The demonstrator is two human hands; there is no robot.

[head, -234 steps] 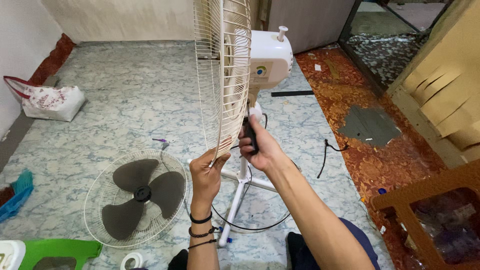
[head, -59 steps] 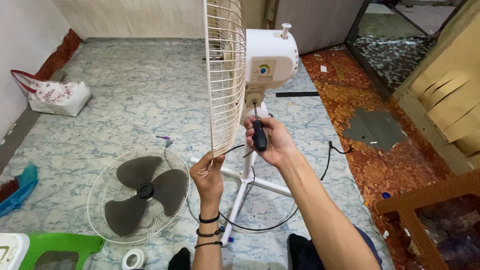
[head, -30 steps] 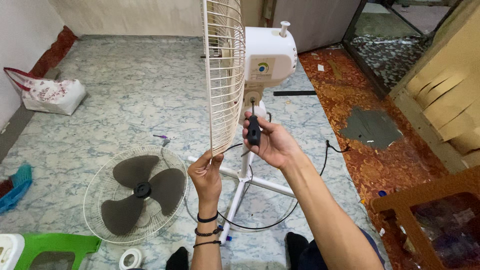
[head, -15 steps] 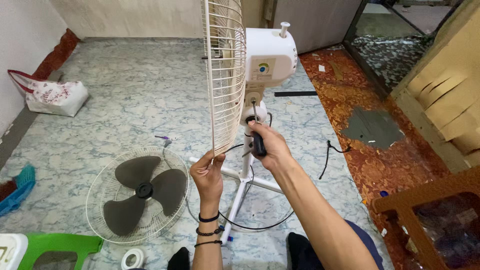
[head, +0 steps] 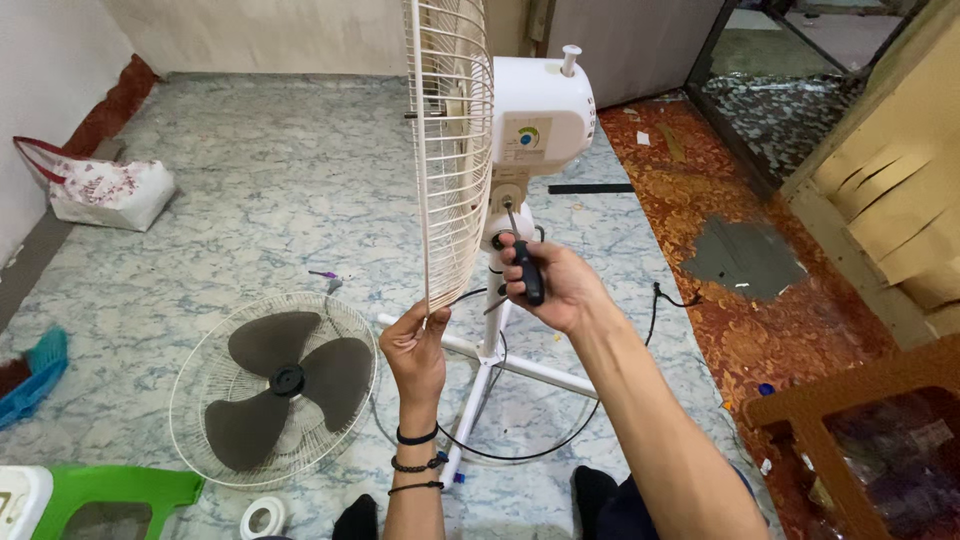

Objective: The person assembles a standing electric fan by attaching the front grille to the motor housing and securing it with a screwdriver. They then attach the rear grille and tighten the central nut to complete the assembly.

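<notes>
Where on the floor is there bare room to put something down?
Bare floor lies between the bag and the upright grille, reaching back to the wall. It is crowded nearer: the loose grille with blades, tape roll, stand legs and cord.

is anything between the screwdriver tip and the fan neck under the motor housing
Nothing visible. The right hand holds the screwdriver with its shaft angled up to the fan neck, just behind the rear guard, whose bottom rim the left hand pinches. The tip's contact point is too small to tell.
</notes>
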